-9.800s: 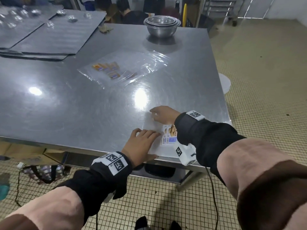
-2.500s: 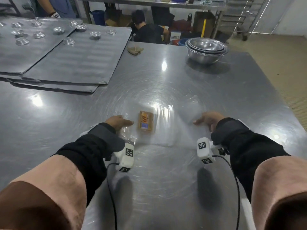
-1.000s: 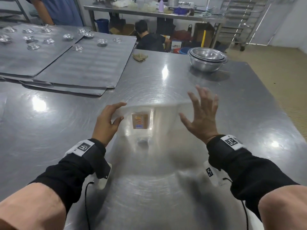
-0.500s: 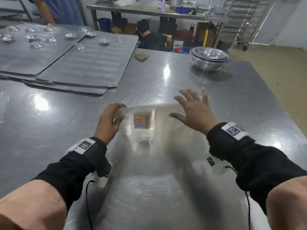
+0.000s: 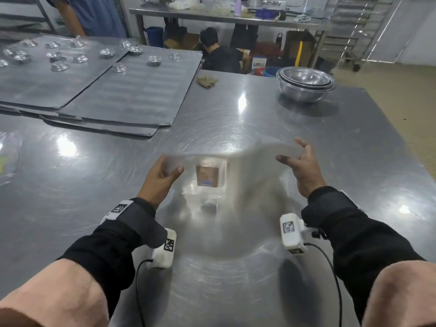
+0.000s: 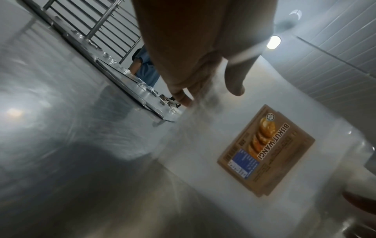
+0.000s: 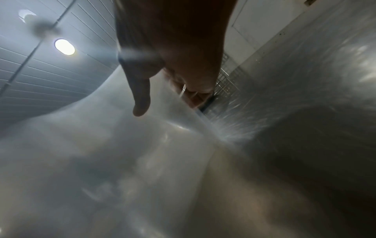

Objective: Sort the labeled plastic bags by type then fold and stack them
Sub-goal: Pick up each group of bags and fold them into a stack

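At frame centre, both hands, left hand and right hand, now pinch the labeled plastic bag, lifted off the counter; folding has begun.

bag above table | bowls far right | trays far left

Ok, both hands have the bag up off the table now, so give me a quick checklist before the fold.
1. Left hand pinches the bag at its top left edge: ok.
2. Right hand holds the top right edge, thumb in front, fingers behind: ok.
3. Top edge level: not ok, the right side sits higher.
4. Label faces the person and reads clearly in the left wrist view: ok.
5. Bag flat and free of creases: cannot tell, it is blurred.
6. Table bare below the bag for laying it down: ok.
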Motion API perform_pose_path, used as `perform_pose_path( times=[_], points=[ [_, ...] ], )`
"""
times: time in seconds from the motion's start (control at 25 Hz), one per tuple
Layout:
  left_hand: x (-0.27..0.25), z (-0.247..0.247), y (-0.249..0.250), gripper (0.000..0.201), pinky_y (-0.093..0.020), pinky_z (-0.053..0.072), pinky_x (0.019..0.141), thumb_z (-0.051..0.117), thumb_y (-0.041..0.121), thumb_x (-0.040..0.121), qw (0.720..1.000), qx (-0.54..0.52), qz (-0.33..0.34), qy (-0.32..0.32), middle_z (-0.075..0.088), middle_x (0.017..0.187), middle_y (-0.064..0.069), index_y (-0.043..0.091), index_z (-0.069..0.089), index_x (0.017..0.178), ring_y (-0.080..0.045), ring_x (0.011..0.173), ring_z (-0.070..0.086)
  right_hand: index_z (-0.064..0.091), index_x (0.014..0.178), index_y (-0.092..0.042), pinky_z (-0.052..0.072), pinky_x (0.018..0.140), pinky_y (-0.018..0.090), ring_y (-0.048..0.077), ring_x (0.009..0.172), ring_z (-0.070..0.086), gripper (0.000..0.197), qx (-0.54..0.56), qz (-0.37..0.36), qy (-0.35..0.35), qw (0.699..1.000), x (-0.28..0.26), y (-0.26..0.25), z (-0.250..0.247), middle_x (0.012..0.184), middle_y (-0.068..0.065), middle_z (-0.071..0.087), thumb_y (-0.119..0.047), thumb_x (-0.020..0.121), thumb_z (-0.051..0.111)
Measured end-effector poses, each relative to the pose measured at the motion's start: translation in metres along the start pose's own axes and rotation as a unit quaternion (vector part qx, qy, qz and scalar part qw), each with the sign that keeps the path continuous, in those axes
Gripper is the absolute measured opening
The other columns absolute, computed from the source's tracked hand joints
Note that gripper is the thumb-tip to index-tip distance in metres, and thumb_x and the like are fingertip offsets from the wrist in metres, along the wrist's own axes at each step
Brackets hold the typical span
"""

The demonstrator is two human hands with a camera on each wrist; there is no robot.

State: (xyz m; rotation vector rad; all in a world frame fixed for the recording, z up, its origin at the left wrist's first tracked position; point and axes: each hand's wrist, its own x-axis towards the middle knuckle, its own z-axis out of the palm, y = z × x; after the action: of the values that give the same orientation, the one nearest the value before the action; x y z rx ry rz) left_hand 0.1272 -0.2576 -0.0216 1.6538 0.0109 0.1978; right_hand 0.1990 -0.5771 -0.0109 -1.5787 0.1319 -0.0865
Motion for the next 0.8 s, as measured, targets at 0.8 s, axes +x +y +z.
perform_pose_path(
  times=[0.8],
  points=[
    [0.015, 0.008, -0.002, 0.007, -0.008, 0.050, 0.069, 0.054, 0.009, 0.093, 0.992, -0.013, -0.011, 0.126, 0.063, 0.096, -0.003, 0.015, 0.058, 0.095, 0.000, 0.081, 0.061, 0.061, 0.079, -0.017, 0.048, 0.068, 0.011, -0.006, 0.066, 0.061, 0.028, 0.033, -0.078, 0.072, 0.994, 0.000, 0.007, 0.016, 0.065, -0.018, 0.068, 0.010, 0.082, 0.061]
  ],
)
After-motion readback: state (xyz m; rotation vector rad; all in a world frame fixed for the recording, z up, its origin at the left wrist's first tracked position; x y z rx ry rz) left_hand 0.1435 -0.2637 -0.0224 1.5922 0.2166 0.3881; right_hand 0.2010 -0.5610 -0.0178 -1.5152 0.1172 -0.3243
